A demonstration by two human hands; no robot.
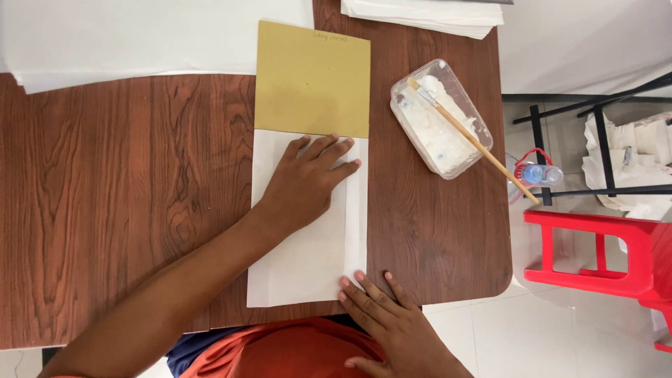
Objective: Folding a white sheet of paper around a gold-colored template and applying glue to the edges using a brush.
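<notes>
While the left hand [306,183] lies flat, fingers spread, on the white paper [308,259], the right hand [392,323] presses its lower edge, grip open, on the worktop [126,210].

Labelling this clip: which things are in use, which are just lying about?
In use:
left hand flat on white sheet
right hand, fingers on the sheet's folded edge
tan card under the sheet's top
paste tub, stick

Lying about:
paper stacks
bottle
red stool
</notes>
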